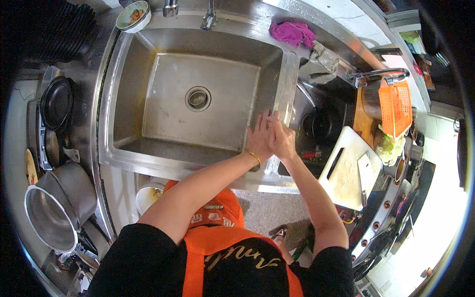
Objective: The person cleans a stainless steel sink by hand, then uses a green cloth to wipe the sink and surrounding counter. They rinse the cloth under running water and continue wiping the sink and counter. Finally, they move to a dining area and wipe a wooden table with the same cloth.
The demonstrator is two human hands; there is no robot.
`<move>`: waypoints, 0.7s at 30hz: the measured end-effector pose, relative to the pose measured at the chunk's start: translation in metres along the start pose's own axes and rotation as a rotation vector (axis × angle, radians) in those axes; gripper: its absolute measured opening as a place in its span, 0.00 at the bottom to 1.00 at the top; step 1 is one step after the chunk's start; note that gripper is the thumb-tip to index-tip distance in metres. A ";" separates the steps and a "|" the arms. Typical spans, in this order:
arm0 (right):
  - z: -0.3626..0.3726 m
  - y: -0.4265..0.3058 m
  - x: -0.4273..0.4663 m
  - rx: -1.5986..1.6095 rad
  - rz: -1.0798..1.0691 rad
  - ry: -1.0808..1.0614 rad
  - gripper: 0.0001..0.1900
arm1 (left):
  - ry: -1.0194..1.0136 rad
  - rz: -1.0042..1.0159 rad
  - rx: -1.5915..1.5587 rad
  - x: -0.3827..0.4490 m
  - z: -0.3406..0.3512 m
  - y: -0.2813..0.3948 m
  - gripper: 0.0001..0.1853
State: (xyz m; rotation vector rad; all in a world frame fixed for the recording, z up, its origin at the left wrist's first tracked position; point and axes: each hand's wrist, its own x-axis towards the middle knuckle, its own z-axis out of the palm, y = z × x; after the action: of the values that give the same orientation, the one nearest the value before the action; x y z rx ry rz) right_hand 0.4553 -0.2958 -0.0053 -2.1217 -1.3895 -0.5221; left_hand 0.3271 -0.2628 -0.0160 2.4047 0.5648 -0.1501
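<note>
Over the right rim of a stainless steel sink (178, 169), my two hands touch each other. My left hand (259, 139), with a gold bracelet at its wrist, has its fingers spread and points away from me. Against its right side lies my right hand (282, 137), its fingers partly bent; whether they grip the left hand, I cannot tell. No object shows in either hand. The sink's drain (197, 98) is left of the hands. A magenta cloth (292, 33) and a grey cloth (322, 61) lie at the sink's far right corner.
Right of the sink, a cleaver (365, 172) lies on a white cutting board (343, 167), near an orange plastic basket (395, 107). Two faucets (209, 18) (170, 8) stand behind the sink, beside stacked bowls (133, 16). Large metal pots (52, 219) are at left.
</note>
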 end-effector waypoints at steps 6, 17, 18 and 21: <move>0.014 0.013 0.010 0.084 0.531 -0.258 0.17 | -0.034 -0.030 -0.095 0.004 -0.001 0.000 0.56; 0.013 0.016 0.005 0.096 0.374 -0.147 0.17 | 0.056 -0.026 -0.072 0.006 0.006 -0.001 0.55; 0.003 0.008 -0.005 0.148 0.346 -0.163 0.19 | 0.071 -0.023 -0.079 0.006 0.007 -0.001 0.55; 0.011 0.009 -0.005 0.032 0.213 -0.107 0.13 | 0.031 -0.011 -0.047 0.004 0.011 -0.001 0.54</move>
State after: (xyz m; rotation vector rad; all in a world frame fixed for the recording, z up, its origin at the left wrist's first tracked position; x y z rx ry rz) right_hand 0.4618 -0.2946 -0.0188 -2.2658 -1.1995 -0.3039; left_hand 0.3309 -0.2680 -0.0261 2.3627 0.5894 -0.1035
